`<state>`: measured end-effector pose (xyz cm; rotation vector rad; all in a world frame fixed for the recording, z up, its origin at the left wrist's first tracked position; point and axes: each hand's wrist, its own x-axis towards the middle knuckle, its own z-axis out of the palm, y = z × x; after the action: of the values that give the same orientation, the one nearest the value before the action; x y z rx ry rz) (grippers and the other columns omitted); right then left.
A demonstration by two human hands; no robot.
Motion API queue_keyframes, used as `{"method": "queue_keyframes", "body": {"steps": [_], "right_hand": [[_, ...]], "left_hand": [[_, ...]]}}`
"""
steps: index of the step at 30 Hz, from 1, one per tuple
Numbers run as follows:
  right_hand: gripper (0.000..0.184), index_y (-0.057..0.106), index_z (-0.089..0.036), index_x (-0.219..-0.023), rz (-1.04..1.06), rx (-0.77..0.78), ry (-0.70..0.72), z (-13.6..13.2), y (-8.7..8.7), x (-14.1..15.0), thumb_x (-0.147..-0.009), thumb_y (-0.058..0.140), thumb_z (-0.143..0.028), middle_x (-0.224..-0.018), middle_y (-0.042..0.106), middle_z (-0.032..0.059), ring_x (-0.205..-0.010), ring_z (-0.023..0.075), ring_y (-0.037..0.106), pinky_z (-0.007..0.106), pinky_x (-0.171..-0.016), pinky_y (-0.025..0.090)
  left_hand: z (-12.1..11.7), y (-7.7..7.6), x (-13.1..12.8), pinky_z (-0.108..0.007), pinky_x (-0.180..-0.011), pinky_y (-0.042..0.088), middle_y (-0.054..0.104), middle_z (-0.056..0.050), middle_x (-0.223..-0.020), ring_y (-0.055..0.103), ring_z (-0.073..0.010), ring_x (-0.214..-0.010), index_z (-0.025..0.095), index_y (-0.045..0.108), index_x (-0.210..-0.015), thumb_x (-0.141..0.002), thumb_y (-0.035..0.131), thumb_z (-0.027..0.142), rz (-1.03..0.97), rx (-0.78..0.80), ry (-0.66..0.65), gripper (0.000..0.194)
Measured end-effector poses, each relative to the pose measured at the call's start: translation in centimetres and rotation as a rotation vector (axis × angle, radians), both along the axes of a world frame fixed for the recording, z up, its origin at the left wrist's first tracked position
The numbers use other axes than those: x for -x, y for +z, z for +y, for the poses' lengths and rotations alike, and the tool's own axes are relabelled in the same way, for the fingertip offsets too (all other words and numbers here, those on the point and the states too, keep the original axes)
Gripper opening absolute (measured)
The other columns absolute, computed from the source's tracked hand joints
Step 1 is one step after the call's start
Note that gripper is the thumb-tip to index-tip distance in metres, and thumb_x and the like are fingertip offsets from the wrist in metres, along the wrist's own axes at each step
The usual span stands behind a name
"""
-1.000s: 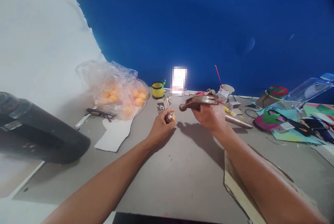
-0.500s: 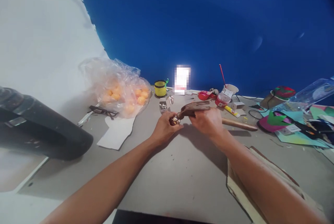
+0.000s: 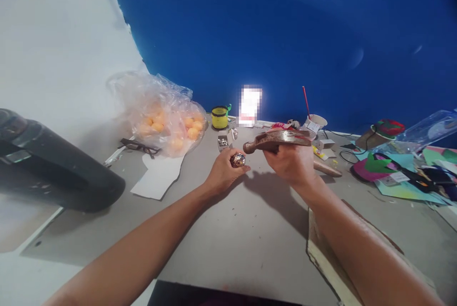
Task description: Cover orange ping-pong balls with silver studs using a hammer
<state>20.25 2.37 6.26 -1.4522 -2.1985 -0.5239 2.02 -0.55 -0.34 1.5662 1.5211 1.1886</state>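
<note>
My left hand (image 3: 225, 169) is closed around a shiny, round-topped metallic piece (image 3: 238, 160) held at the middle of the table; its lower part is hidden by my fingers. My right hand (image 3: 294, 167) grips a claw hammer (image 3: 276, 140) by the handle, close under the head. The hammer's round face points left, above and to the right of the shiny piece, and appears apart from it. Just beyond my left hand stand a small silver-patterned box-like object (image 3: 223, 142) and another small shiny piece (image 3: 234, 133).
On the left are a large dark cylinder (image 3: 60, 163), folded glasses (image 3: 139, 146), white paper (image 3: 157, 180) and plastic bags of orange balls (image 3: 157, 123). A yellow cup (image 3: 219, 118) stands by the wall. Coloured paper (image 3: 410, 189) and a folded cloth-like item (image 3: 321, 253) lie right.
The hammer head has moved off the shiny piece, rightward and up, with my right hand. My left hand keeps its hold in nearly the same place.
</note>
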Motion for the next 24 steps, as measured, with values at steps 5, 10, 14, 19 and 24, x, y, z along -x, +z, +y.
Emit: {"method": "queue_keyframes", "body": {"steps": [5, 10, 14, 19, 24], "right_hand": [[0.033, 0.081, -0.017, -0.102, -0.076, 0.086, 0.071, 0.0, -0.1, -0.1, -0.092, 0.055, -0.035, -0.086, 0.078, 0.012, -0.073, 0.0233, 0.067, 0.031, -0.064, 0.041], [0.041, 0.079, -0.015, -0.112, 0.047, -0.099, -0.013, -0.2, 1.4, -0.6, -0.096, 0.05, -0.041, -0.089, 0.078, 0.0128, -0.078, 0.0245, 0.068, 0.032, -0.07, 0.046], [0.033, 0.081, -0.017, -0.102, -0.059, 0.118, 0.019, -0.3, 1.0, -0.1, -0.091, 0.056, -0.035, -0.086, 0.078, 0.0127, -0.074, 0.0258, 0.068, 0.033, -0.066, 0.045], [0.037, 0.081, -0.014, -0.106, -0.004, 0.092, -0.054, -0.1, 1.0, -0.1, -0.093, 0.055, -0.038, -0.092, 0.078, 0.0154, -0.081, 0.0274, 0.069, 0.034, -0.073, 0.047], [0.037, 0.079, -0.019, -0.114, -0.028, 0.14, 0.019, -0.4, 0.9, 0.2, -0.092, 0.057, -0.037, -0.096, 0.079, 0.0123, -0.084, 0.0265, 0.07, 0.032, -0.071, 0.047]], "left_hand": [[-0.1, 0.2, 0.1, -0.029, -0.072, 0.046, 0.06, 0.0, -0.088, 0.055, -0.0162, -0.075, 0.02, 0.074, -0.094, -0.071, 0.082, 0.028, -0.036, 0.011, -0.012, 0.026], [-0.1, 0.2, 0.0, -0.031, -0.076, 0.046, 0.063, -0.002, -0.096, 0.058, -0.0181, -0.082, 0.02, 0.075, -0.098, -0.069, 0.085, 0.03, -0.084, -0.037, -0.018, 0.032], [-0.4, 0.3, -0.3, -0.028, -0.068, 0.043, 0.058, 0.002, -0.078, 0.052, -0.0153, -0.071, 0.018, 0.07, -0.097, -0.072, 0.076, 0.024, -0.118, 0.002, -0.13, 0.026], [-0.7, 0.5, -0.5, -0.029, -0.074, 0.045, 0.066, 0.002, -0.085, 0.058, -0.0156, -0.075, 0.021, 0.065, -0.115, -0.073, 0.069, 0.017, -0.065, 0.01, -0.098, 0.042], [-0.6, 0.4, -0.5, -0.028, -0.069, 0.046, 0.068, 0.002, -0.083, 0.061, -0.0159, -0.073, 0.02, 0.061, -0.105, -0.073, 0.076, 0.025, -0.122, 0.054, -0.059, 0.035]]}}
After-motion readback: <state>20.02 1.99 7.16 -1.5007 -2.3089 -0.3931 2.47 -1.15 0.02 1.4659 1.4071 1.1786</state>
